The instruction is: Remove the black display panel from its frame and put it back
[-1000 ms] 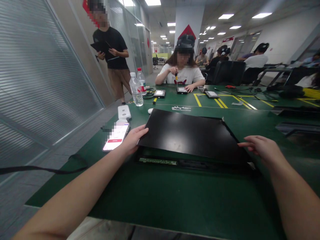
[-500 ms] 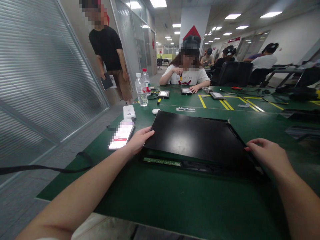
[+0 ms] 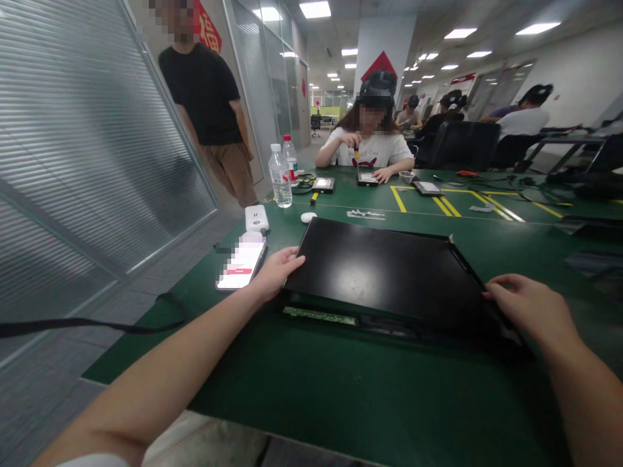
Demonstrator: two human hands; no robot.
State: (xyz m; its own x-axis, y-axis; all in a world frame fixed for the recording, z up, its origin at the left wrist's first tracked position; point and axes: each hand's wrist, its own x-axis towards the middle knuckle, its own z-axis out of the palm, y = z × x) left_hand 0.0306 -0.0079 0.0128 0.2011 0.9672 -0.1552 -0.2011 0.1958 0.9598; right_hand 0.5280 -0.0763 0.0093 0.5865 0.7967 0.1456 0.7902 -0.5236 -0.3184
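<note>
A glossy black display panel [image 3: 374,269] lies tilted over a black housing [image 3: 413,331], its near edge raised above it. My left hand [image 3: 276,275] grips the panel's left edge, thumb on top and fingers beneath. At the opposite side my right hand [image 3: 530,301] is closed in a pinch at the panel's right edge, close to the housing's rim; the fingertips are partly hidden. A narrow green circuit board [image 3: 318,316] shows in the housing's near left part.
Left of the panel are a phone [image 3: 242,263], a white power bank [image 3: 256,218] and water bottles [image 3: 281,178]. Across the green table [image 3: 292,383] a seated person [image 3: 374,139] works on a hard drive [image 3: 368,178]. Another person [image 3: 202,97] stands at left.
The view has shifted slightly, moving the table scene a little right. Both hands keep their hold on the panel. The standing person has come closer.
</note>
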